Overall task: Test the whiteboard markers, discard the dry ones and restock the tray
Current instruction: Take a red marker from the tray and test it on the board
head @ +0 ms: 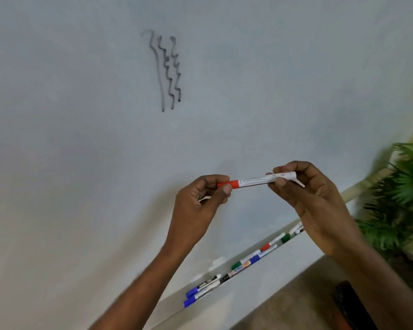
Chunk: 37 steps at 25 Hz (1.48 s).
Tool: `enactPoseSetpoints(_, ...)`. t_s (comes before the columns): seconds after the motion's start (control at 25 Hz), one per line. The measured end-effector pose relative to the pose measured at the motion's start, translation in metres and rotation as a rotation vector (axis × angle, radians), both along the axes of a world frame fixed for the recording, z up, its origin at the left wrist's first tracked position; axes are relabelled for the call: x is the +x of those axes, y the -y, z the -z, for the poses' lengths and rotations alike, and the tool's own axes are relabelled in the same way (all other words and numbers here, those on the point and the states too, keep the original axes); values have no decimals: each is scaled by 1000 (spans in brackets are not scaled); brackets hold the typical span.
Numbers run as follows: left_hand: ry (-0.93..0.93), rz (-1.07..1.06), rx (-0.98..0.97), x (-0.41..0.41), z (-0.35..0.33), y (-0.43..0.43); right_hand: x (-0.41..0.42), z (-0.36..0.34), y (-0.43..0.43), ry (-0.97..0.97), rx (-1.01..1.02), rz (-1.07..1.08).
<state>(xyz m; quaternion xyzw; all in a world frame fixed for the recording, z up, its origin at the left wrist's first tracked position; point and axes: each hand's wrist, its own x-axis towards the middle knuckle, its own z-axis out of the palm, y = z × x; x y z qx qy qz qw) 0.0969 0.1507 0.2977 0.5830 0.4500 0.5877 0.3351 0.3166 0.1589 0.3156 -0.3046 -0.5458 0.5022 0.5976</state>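
Note:
A white marker with a red cap is held level in front of the whiteboard. My left hand pinches the red cap end; a ring shows on one finger. My right hand grips the white barrel at its other end. The cap sits on the marker. Black wavy test lines mark the board above. Below, the tray holds several markers with blue, green, red and black caps, such as a blue-capped marker.
A green leafy plant stands at the right, beside the board's edge. A brown floor shows below the tray, with a dark object at the lower right.

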Motion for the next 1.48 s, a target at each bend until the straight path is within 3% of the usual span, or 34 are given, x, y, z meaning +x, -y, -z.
enactPoseSetpoints(0.2,-42,160,-129,81,52,-22,74,53,-1,-182,-202,249)
enactPoseSetpoints(0.52,-116,442,-365,253,135,-67,241,155,-2,-269,-524,628)
enactPoseSetpoints(0.72,-122,487,-522,369,198,-101,340,228,-20,-381,-674,822)
enactPoseSetpoints(0.84,-128,477,-651,431,228,-113,392,273,-26,-308,-793,852)
enactPoseSetpoints(1.0,-110,478,-788,497,256,-132,449,311,-43,-361,-929,906)
enactPoseSetpoints(1.24,-143,464,-890,569,283,-178,512,354,-91,-319,-983,960)
enactPoseSetpoints(1.32,-221,475,-870,593,292,-201,532,366,-111,-343,-994,953)
enactPoseSetpoints(1.4,-454,491,-829,609,301,-224,548,379,-128,-231,-1043,889)
enactPoseSetpoints(1.48,-709,517,-818,613,311,-245,573,440,-136,-67,-1107,823)
